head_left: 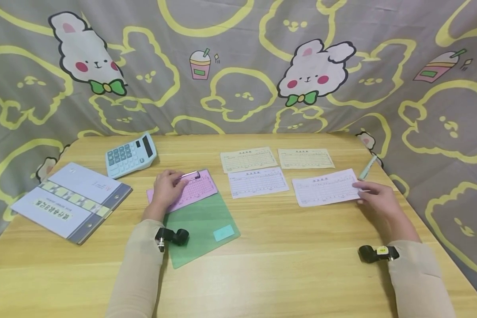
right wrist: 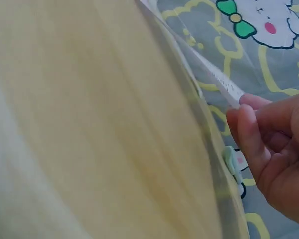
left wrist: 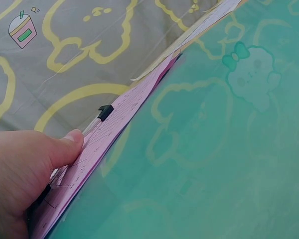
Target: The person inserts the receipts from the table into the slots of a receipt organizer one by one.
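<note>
My left hand (head_left: 168,189) grips the clip end of a green translucent clipboard (head_left: 200,229). Its thumb lies by the metal clip (head_left: 190,175), over a pink printed slip (head_left: 194,190); the other fingers are partly hidden in the left wrist view. At the right, my right hand (head_left: 379,198) pinches the right edge of a pale lilac printed slip (head_left: 326,190) between thumb and fingers. The right wrist view shows that slip (right wrist: 222,82) edge-on, with the pinched edge raised. A light green pen (head_left: 367,168) lies just beyond this hand.
Two cream slips (head_left: 248,160) lie at the back middle, with another pale lilac slip (head_left: 258,182) in front of them. A light blue calculator (head_left: 129,154) sits at the back left, near a pale ring-bound booklet (head_left: 69,201). A patterned curtain (head_left: 238,66) hangs behind the wooden table (head_left: 286,265).
</note>
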### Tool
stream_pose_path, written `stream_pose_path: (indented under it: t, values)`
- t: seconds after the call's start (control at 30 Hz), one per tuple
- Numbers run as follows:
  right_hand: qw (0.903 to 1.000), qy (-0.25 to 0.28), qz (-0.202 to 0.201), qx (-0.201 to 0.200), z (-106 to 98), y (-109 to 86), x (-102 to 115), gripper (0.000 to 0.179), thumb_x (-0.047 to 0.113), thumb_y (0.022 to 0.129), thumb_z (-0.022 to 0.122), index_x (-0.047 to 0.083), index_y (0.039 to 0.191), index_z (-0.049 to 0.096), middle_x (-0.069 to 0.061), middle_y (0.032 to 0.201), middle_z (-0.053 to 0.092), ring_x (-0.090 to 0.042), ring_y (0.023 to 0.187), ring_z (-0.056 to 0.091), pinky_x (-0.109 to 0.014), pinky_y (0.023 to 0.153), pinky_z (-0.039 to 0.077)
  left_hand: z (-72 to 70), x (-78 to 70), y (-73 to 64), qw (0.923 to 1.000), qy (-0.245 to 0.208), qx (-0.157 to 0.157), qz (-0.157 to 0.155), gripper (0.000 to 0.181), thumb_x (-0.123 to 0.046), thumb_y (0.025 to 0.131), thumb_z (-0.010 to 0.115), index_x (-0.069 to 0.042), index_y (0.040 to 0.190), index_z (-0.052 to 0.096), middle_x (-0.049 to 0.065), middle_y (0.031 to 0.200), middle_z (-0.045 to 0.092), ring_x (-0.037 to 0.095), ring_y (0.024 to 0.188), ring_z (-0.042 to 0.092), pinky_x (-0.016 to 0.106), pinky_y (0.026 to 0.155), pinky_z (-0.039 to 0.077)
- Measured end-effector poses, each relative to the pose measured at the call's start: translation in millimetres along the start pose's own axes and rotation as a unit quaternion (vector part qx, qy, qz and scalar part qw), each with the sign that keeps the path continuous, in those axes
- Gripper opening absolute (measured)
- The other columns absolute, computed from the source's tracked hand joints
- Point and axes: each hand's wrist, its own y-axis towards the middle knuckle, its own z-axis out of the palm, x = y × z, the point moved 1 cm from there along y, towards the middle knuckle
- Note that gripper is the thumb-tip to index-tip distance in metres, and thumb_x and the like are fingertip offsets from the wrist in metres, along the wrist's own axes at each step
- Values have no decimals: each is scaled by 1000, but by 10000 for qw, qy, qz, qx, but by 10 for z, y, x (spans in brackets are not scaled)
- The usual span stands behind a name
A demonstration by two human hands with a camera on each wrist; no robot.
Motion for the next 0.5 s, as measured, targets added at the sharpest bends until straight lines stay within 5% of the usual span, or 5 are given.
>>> stream_pose_path:
  t: [0.07, 0.3, 0.5]
  values:
    - [9991, 430, 37, -21, -21, -29, 15, 28, -1, 80, 56, 23, 88, 67, 10, 74, 59, -5, 60, 56, -18, 54, 45, 3, -3, 1, 10000, -10, 30, -16, 34, -19, 83, 57, 2, 109, 57, 19, 106, 47, 34, 98, 38, 45, 84, 26]
    - [9840, 1766, -239, 62, 3, 51, 9, 23, 0, 77, 62, 11, 97, 66, 7, 94, 60, -7, 72, 60, -20, 65, 46, -11, -18, -8, 10000, -36, 63, -50, 34, -19, 83, 56, 2, 110, 57, 19, 107, 47, 34, 99, 38, 45, 85, 25]
    - [9771, 2018, -509, 439, 272, 313, -15, 27, 3, 76, 64, 7, 103, 63, 1, 102, 58, -11, 82, 58, -24, 72, 45, -11, -11, -8, 10000, -57, -8, 2, 34, -19, 82, 57, 3, 108, 57, 20, 105, 47, 34, 97, 38, 45, 83, 26]
